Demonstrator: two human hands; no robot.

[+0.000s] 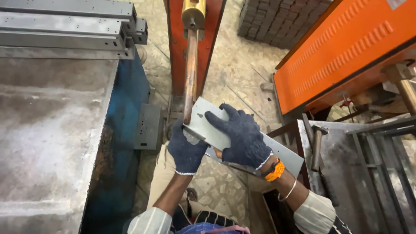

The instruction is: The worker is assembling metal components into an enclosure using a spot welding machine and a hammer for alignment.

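A long grey sheet-metal channel [284, 156] with punched holes lies slanted across the middle of the head view. My left hand [185, 149], in a dark blue knit glove, grips its near-left end from below. My right hand [242, 136], gloved the same way, presses flat on top of the piece. The channel's upper-left end sits under the tip of a copper electrode rod [190, 73] that hangs from a brass holder [193, 14] on a red-orange machine column [177, 52].
A worn grey steel table [47, 130] with a blue side stands at the left, with stacked grey channels [65, 26] on its far edge. An orange machine housing [346, 47] is at the right. A hammer [317, 145] lies on a metal bench at lower right.
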